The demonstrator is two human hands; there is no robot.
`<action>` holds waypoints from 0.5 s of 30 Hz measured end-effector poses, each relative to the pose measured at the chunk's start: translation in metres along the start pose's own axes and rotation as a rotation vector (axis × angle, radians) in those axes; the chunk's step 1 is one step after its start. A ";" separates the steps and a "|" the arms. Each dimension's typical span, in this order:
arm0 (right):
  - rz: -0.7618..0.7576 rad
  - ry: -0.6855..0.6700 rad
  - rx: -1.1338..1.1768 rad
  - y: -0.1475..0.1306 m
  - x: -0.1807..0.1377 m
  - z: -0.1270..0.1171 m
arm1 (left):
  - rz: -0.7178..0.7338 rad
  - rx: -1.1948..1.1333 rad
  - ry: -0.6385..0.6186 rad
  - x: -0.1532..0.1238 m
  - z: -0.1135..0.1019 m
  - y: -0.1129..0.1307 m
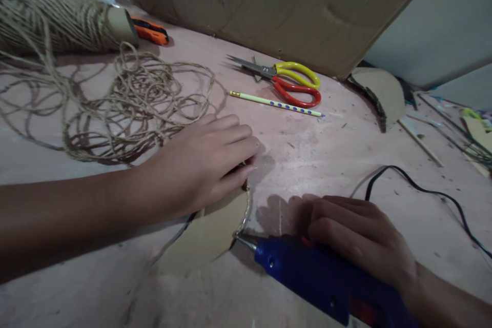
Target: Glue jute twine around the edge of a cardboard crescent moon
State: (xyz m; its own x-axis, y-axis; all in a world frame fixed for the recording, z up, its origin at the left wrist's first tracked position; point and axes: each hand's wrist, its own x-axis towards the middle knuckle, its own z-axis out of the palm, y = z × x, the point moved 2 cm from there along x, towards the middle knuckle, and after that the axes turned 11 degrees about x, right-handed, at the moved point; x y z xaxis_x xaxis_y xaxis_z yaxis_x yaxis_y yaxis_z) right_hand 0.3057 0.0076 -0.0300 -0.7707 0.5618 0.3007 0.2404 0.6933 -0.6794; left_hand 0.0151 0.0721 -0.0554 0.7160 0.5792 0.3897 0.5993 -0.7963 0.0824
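Note:
My right hand (361,241) grips a blue hot glue gun (303,277), its metal nozzle touching the edge of a rounded cardboard piece (203,241). Along that edge runs a strand of twine (247,205), which looks shiny near the nozzle. My left hand (215,159) lies over the upper part of the cardboard, thumb and fingertips pinched together at the twine on its rim. The fingertips partly cover what they hold. Behind this hand spreads a loose tangle of twine (142,92).
A large twine roll (65,23) lies at the back left beside an orange cutter (151,31). Scissors (284,79) and a pencil (274,103) lie ahead. A cardboard box (269,5) stands behind. A black cord (418,187) curves at right, near another cardboard piece (380,92).

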 end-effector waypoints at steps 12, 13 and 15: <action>-0.050 0.043 -0.008 -0.004 0.004 0.005 | -0.015 -0.027 -0.064 0.000 -0.003 0.000; -0.051 0.047 -0.003 -0.004 0.004 0.005 | -0.018 -0.024 -0.051 0.000 -0.002 0.000; -0.045 0.044 0.008 -0.004 0.004 0.006 | -0.026 -0.016 0.002 0.000 -0.001 0.000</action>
State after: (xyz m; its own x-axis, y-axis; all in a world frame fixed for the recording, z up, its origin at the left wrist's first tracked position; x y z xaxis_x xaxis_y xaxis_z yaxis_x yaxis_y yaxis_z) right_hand 0.2982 0.0046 -0.0305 -0.7539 0.5495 0.3602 0.2010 0.7148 -0.6698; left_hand 0.0148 0.0715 -0.0543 0.6996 0.5995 0.3888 0.6121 -0.7836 0.1068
